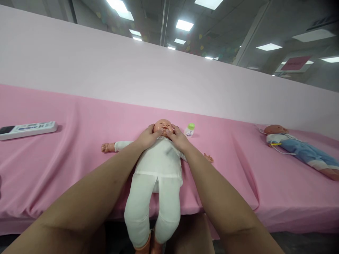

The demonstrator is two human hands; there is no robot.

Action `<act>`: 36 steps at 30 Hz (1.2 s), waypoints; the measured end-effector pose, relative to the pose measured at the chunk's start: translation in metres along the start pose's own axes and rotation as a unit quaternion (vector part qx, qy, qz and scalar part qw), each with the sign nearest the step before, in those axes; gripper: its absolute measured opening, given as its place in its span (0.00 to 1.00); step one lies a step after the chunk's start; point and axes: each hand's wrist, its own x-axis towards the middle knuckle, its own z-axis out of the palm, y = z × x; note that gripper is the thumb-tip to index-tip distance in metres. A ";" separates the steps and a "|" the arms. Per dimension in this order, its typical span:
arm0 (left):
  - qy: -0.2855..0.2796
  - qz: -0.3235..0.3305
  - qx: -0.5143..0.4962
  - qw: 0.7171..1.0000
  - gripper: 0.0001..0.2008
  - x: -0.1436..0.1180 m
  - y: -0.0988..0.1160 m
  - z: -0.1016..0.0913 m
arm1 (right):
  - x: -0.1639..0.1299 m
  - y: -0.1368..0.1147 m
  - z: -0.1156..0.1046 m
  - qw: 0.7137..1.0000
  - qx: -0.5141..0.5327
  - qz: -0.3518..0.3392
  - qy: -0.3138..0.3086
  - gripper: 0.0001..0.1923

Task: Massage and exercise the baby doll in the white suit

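doll: baby doll in a white two-piece outfit, flat on its back on the pink cloth, pretty much dead centre of the view

long axis: runs 12 to 6. Head at 12, away from the person, and the legs hang off the near edge of the cloth at 6, so the feet point back toward the wearer. Arms stick out to roughly 9 and 3

doll's head: doll's head is face up, sitting right between the two hands

left hand: left hand comes in from about 7 o'clock and lies against the 9 o'clock side of the head, thumb up by the cheek and chin. Fingers lie loosely curved against it, not balled into a fist

right hand: right hand comes in from about 5 o'clock and mirrors it on the 3 o'clock side, fingers cupped on the cheek the same way

which is nearer: honestly a tie, both are touching the face, one per side, forearms lying along the torso

bottle: small bottle with a green cap standing just beside the head at 3 o'clock, near the right hand but not touching it

remote: white remote control way out at 9 o'clock on the cloth, well apart from everything

other doll: second baby doll in blue, lying far off at 3 o'clock, head toward the middle, with a thin cord by it

backdrop: pale pink wall behind the table at 12
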 end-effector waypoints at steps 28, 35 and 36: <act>-0.004 0.000 0.014 1.000 0.31 0.000 -0.001 -0.001 | 0.003 0.003 0.001 1.000 -0.002 -0.003 0.000 0.45; 0.000 -0.005 0.006 1.000 0.33 0.000 0.000 0.000 | 0.002 0.002 0.000 1.000 -0.008 -0.008 0.000 0.45; 0.001 -0.006 0.006 1.000 0.33 0.000 0.000 0.000 | 0.001 0.002 0.000 1.000 -0.011 -0.009 0.002 0.45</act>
